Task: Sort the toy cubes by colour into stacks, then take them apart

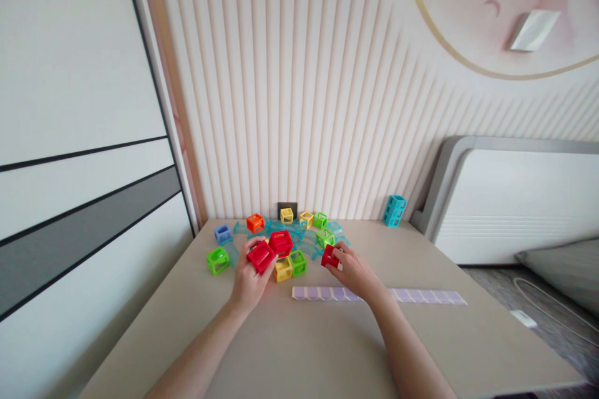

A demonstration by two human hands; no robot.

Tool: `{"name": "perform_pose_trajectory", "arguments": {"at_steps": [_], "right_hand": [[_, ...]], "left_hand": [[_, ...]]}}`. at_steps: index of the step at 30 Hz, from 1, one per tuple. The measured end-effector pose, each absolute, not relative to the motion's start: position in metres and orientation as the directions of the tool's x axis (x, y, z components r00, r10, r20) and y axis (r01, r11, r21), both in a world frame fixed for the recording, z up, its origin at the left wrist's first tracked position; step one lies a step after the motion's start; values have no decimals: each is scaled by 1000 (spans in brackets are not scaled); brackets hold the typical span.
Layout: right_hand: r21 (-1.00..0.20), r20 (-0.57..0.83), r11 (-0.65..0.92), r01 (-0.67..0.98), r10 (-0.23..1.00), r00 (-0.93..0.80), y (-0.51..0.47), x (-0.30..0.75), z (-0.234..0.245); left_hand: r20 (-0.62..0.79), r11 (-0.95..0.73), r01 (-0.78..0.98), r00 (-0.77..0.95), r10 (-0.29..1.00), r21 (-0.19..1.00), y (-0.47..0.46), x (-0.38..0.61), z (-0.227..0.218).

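My left hand [249, 278] is closed around a red open-frame cube block [261, 256]. Against that block, up and to the right, is a second red cube block [281, 243]; whether the two are joined I cannot tell. My right hand [352, 268] grips another red cube block [330, 257] above the table, apart from the left hand's blocks. Just beyond the left fingers, a yellow cube block [283, 269] and a green cube block [297, 263] sit side by side. Clear blue curved track pieces [306, 243] lie behind, partly hidden by the hands.
A lilac strip of squares [327, 293] lies across the table [299, 349], partly under my right forearm. Around the track are a green block [218, 260], a blue block [223, 234] and an orange block [255, 222]. A teal block stack [394, 211] stands back right.
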State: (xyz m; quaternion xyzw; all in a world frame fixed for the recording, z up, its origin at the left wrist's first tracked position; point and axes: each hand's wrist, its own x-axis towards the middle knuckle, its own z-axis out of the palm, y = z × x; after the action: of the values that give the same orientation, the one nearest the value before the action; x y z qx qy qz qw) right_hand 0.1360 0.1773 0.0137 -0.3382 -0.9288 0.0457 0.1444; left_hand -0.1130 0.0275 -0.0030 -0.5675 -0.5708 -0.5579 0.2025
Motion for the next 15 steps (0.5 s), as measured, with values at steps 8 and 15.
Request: {"name": "perform_pose_trajectory", "arguments": {"at_steps": [8,15], "right_hand": [[-91,248,721,687,684,-686,172,130,13],[-267,536,871,412,490,-688,154,109,17]], "left_hand": [[863,-291,876,-228,451,383,29,-116,-10],[829,-311,855,-216,516,416,30,-110,-14]]}}
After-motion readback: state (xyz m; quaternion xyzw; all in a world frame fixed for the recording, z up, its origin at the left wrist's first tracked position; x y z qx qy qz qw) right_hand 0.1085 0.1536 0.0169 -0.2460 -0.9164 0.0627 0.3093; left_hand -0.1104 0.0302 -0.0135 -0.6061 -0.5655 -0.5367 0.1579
